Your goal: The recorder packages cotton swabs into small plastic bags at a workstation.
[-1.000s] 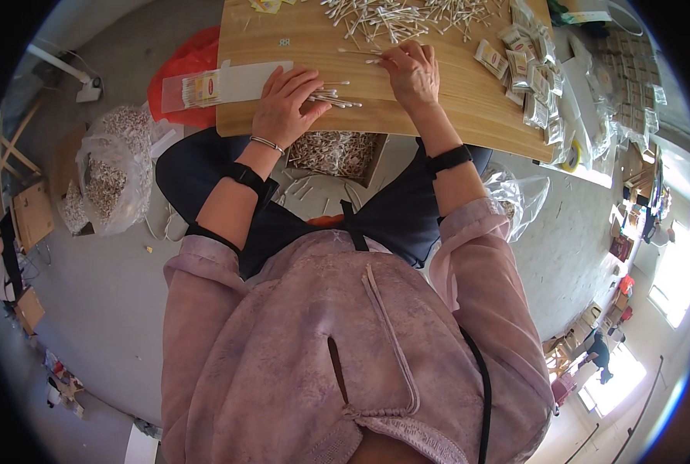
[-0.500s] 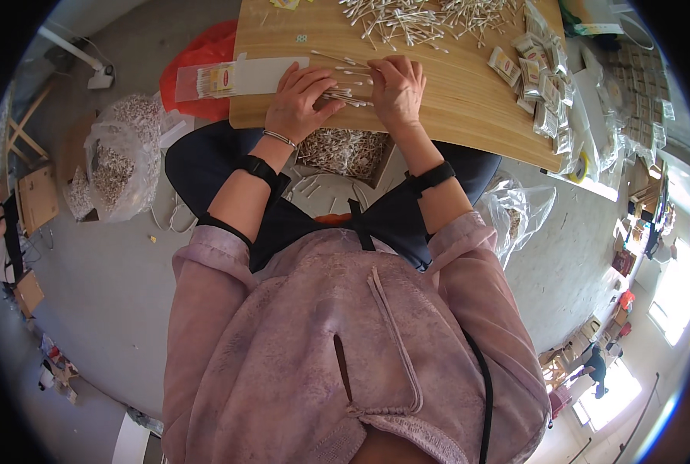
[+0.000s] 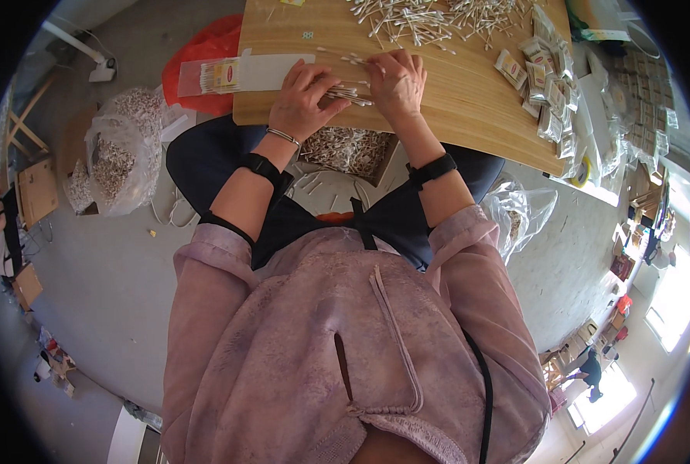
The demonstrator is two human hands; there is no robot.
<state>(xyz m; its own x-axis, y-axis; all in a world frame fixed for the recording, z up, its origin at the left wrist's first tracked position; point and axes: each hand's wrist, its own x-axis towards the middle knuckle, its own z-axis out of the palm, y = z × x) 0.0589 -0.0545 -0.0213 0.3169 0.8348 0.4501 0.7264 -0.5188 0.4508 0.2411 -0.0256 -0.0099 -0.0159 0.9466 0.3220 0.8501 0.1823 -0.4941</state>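
Both hands, left hand (image 3: pixel 302 104) and right hand (image 3: pixel 397 77), seemingly pinch a small bundle of cotton swabs (image 3: pixel 346 93), mid-gathering; squaring their ends likely comes next.

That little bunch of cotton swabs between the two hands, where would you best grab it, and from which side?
Probably around the middle of the sticks, coming down from above. The small bunch of cotton swabs lies flat on the wooden table, sticks roughly side by side, between the left hand and right hand. Pinching across the middle should keep them aligned; the tips are soft.
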